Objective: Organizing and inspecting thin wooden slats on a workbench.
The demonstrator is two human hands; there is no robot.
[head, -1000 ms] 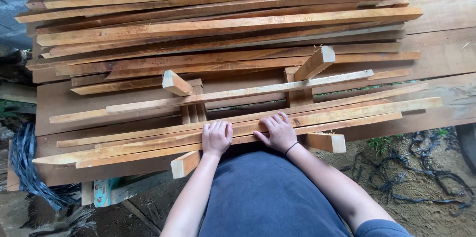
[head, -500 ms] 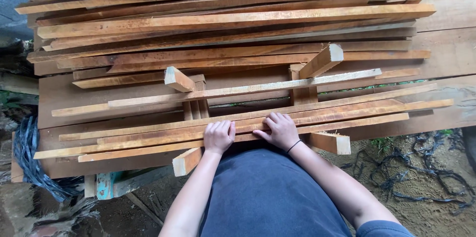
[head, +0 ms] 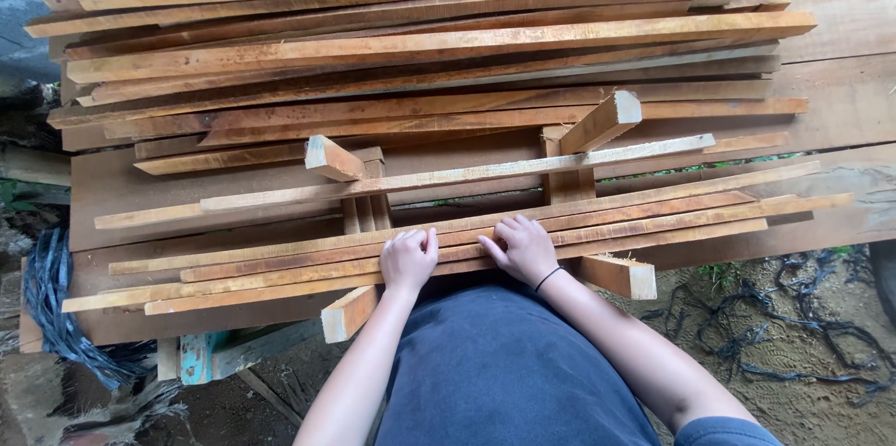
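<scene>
Left hand (head: 408, 259) and right hand (head: 523, 248), side by side but apart, press palm-down on thin wooden slats (head: 597, 218) at the table's (head: 840, 101) near edge. Slats run left-right across both hands; neither closes around one.

The wooden slats (head: 448, 241) are orange-brown with paler tan streaks of grain, and the cut ends of the short crosswise blocks (head: 348, 313) show a lighter, creamy yellow. The person's shirt (head: 504, 362) is plain dark blue-grey, and a thin black band (head: 549, 278) circles the right wrist. Lower left, a bundle of strapping (head: 51, 315) is dark blue-black beside a patch of turquoise paint (head: 193, 357).
</scene>
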